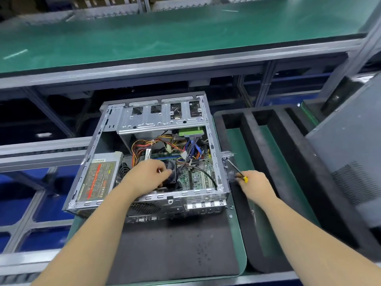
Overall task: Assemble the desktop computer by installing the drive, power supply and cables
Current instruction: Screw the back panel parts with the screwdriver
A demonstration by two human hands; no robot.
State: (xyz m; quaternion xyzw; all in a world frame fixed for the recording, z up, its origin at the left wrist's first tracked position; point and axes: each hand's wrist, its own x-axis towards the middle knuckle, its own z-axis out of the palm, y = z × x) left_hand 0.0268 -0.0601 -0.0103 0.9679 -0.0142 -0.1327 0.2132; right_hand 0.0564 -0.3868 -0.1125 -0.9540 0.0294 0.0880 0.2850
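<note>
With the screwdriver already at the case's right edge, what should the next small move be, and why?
Probably seat the tip and turn. The right hand grips the screwdriver, its tip at a bracket on the right wall of the case, while the left hand rests inside near the fan, seemingly steadying it. Whether a screw is there is unclear.

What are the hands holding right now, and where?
Right hand grips a screwdriver by its yellow-and-black handle. Left hand pinches something small over the fan; it cannot be identified.

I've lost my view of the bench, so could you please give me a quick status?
Left hand inside the case, on the cooler. Right hand holds screwdriver outside. Power supply seated. Cables loose.
</note>
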